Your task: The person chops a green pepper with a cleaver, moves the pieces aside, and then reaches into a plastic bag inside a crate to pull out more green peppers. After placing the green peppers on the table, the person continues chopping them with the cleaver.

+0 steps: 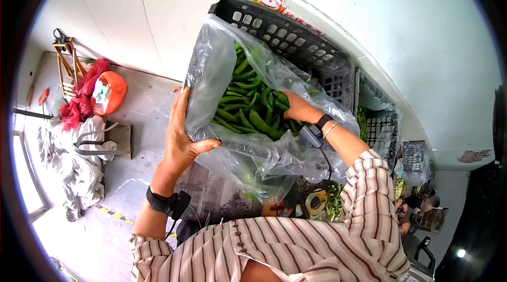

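Long green peppers (243,105) fill a black plastic crate (280,33) lined with a clear plastic bag (211,65). My left hand (185,136) grips the crate's near left corner through the liner, thumb along the near side and fingers against the left side. Reaching in from the right, my right hand (298,108) is down among the peppers, its fingertips hidden by them. The liner is folded out over the crate's rim, and its loose near edge hangs below with something green showing through.
Another lined crate (383,128) with greens stands to the right. On the floor at left are an orange bag (113,91), red netting (79,105), whitish cloth (79,165) and a metal-framed stool (108,142). A wall (179,12) runs behind the crates.
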The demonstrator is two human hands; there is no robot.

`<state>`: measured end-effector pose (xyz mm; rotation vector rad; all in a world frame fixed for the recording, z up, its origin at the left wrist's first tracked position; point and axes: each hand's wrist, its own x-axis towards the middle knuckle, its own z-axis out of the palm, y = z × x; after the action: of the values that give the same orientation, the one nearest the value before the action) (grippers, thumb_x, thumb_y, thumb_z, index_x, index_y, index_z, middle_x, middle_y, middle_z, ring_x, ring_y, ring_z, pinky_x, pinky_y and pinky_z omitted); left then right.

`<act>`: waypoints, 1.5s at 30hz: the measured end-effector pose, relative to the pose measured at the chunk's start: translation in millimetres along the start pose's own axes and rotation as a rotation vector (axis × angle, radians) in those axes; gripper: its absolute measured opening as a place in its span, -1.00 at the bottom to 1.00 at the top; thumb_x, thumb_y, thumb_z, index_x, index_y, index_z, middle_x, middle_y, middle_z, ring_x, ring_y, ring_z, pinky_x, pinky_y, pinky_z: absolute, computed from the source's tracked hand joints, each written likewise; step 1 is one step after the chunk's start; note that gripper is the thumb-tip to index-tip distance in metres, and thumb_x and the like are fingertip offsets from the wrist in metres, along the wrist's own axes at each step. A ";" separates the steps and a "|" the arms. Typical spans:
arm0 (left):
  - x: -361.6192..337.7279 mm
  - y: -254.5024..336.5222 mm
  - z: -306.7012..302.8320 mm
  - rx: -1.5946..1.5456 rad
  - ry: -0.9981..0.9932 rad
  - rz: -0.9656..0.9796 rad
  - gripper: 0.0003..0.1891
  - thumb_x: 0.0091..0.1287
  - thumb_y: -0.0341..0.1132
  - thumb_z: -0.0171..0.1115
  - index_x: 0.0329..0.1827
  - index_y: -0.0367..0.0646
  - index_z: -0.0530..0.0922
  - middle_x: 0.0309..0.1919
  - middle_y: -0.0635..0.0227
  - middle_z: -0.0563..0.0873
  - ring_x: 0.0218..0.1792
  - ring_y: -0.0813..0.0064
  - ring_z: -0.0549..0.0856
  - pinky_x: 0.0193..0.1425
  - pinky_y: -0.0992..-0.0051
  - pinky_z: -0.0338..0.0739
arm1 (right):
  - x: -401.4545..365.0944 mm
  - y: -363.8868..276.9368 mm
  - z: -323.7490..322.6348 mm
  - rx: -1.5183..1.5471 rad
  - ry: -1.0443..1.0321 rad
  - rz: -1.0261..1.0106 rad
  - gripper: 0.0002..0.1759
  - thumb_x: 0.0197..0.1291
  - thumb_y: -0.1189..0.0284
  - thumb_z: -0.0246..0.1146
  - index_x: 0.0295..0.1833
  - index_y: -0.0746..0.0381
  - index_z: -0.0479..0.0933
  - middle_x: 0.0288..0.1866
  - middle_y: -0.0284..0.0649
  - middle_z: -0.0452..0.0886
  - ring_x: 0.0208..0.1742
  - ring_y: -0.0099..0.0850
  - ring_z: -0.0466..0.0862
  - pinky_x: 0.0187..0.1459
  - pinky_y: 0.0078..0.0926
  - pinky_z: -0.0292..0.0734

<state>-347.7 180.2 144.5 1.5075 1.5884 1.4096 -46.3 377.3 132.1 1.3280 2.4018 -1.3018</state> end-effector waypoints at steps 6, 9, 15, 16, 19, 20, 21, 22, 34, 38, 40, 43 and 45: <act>-0.8 -3.9 1.1 0.023 0.008 0.024 0.36 -0.29 0.36 0.51 0.51 -0.34 0.09 0.39 0.00 0.34 0.40 0.15 0.33 0.48 0.24 0.18 | -27.2 -0.5 -33.3 -0.053 0.021 0.036 -0.23 -0.13 0.58 0.30 0.33 0.23 0.36 0.01 -0.12 0.61 0.03 -0.32 0.57 0.14 -0.46 0.43; -0.9 -3.2 1.1 0.011 0.009 0.015 0.36 -0.29 0.36 0.51 0.51 -0.33 0.09 0.38 0.00 0.34 0.41 0.15 0.33 0.48 0.24 0.18 | -42.3 -3.6 -54.5 0.127 0.100 0.188 -0.22 -0.05 0.55 0.27 0.40 0.18 0.28 -0.11 -0.19 0.58 -0.20 -0.44 0.59 -0.22 -0.47 0.54; -0.9 -5.2 1.3 0.004 0.007 0.015 0.36 -0.29 0.36 0.51 0.51 -0.34 0.10 0.37 0.01 0.35 0.40 0.17 0.34 0.47 0.26 0.19 | -50.1 9.0 -69.5 0.125 0.106 0.207 -0.29 -0.05 0.52 0.27 0.33 0.18 0.34 -0.18 -0.27 0.58 -0.32 -0.49 0.59 -0.30 -0.46 0.52; -0.7 -4.1 1.3 0.003 0.008 0.016 0.36 -0.29 0.36 0.51 0.51 -0.34 0.10 0.37 0.01 0.35 0.40 0.17 0.34 0.47 0.26 0.19 | -50.5 8.2 -67.9 0.103 0.102 0.232 -0.28 -0.05 0.52 0.27 0.34 0.18 0.33 -0.18 -0.27 0.58 -0.31 -0.49 0.59 -0.30 -0.46 0.52; -1.2 -2.6 0.1 0.032 0.005 0.002 0.36 -0.29 0.36 0.51 0.51 -0.35 0.10 0.37 0.01 0.35 0.40 0.18 0.35 0.47 0.26 0.18 | -55.6 0.5 -64.7 0.257 0.083 0.206 -0.25 -0.02 0.56 0.27 0.38 0.18 0.30 -0.09 -0.27 0.57 -0.21 -0.49 0.58 -0.19 -0.48 0.54; -1.2 -2.9 0.3 0.021 0.005 -0.001 0.36 -0.29 0.36 0.50 0.51 -0.35 0.10 0.38 0.01 0.35 0.40 0.18 0.34 0.48 0.26 0.18 | -58.2 -2.3 -62.5 0.352 0.098 0.122 -0.25 -0.01 0.59 0.26 0.39 0.18 0.29 -0.06 -0.28 0.56 -0.18 -0.51 0.58 -0.15 -0.50 0.54; -1.5 -3.0 0.6 0.008 0.004 -0.005 0.37 -0.29 0.37 0.50 0.51 -0.35 0.09 0.38 0.01 0.34 0.40 0.18 0.34 0.48 0.26 0.18 | -60.3 -8.3 -59.2 0.489 0.106 0.071 -0.24 0.00 0.65 0.25 0.40 0.15 0.29 -0.04 -0.29 0.54 -0.13 -0.52 0.58 -0.10 -0.52 0.54; -1.6 -3.4 0.7 0.006 0.000 -0.006 0.37 -0.29 0.37 0.50 0.51 -0.35 0.09 0.38 0.01 0.34 0.40 0.18 0.34 0.48 0.26 0.18 | -63.7 -14.9 -58.1 0.491 0.108 0.075 -0.24 0.00 0.65 0.25 0.40 0.15 0.29 -0.04 -0.29 0.54 -0.13 -0.52 0.58 -0.10 -0.52 0.54; 1.3 -1.4 1.9 -0.069 -0.008 -0.005 0.35 -0.32 0.31 0.53 0.49 -0.37 0.12 0.40 -0.09 0.29 0.46 0.06 0.25 0.51 0.22 0.12 | -146.1 -99.8 -42.6 0.864 0.142 0.081 -0.15 -0.02 0.66 0.23 0.46 0.17 0.16 -0.01 -0.27 0.47 -0.25 -0.34 0.67 -0.20 -0.39 0.62; 0.1 -6.1 3.9 -0.006 0.033 0.062 0.33 -0.28 0.30 0.52 0.49 -0.37 0.11 0.43 -0.10 0.25 0.48 0.06 0.23 0.51 0.24 0.13 | -185.4 -126.8 -32.6 0.896 0.269 0.039 -0.09 -0.10 0.59 0.25 0.45 0.17 0.09 -0.02 -0.24 0.46 -0.29 -0.26 0.67 -0.17 -0.31 0.64; 0.8 -5.3 3.5 0.004 0.043 0.081 0.32 -0.26 0.29 0.53 0.49 -0.37 0.11 0.44 -0.11 0.23 0.48 0.07 0.22 0.51 0.24 0.13 | -205.0 -129.0 -23.8 0.857 0.237 -0.013 -0.04 -0.14 0.60 0.27 0.47 0.16 0.06 -0.04 -0.23 0.45 -0.25 -0.26 0.67 -0.16 -0.29 0.64; 1.6 -4.8 3.1 -0.007 0.024 0.080 0.29 -0.23 0.26 0.54 0.49 -0.37 0.11 0.45 -0.11 0.22 0.48 0.07 0.23 0.52 0.25 0.13 | -229.0 -134.8 5.3 0.691 0.093 -0.076 0.01 -0.13 0.68 0.28 0.52 0.14 0.05 0.01 -0.22 0.47 -0.12 -0.30 0.65 -0.05 -0.23 0.63; 2.3 -8.3 3.7 -0.024 0.034 0.108 0.29 -0.22 0.23 0.55 0.49 -0.39 0.10 0.44 -0.11 0.24 0.47 0.08 0.25 0.51 0.25 0.14 | -227.7 -138.7 29.2 0.400 0.031 -0.279 -0.05 -0.09 0.67 0.30 0.50 0.13 0.14 0.13 -0.23 0.49 -0.07 -0.37 0.64 0.02 -0.35 0.58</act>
<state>-348.2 185.0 136.4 1.5842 1.5251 1.5157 -17.0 174.4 305.0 1.1189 2.5068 -1.9322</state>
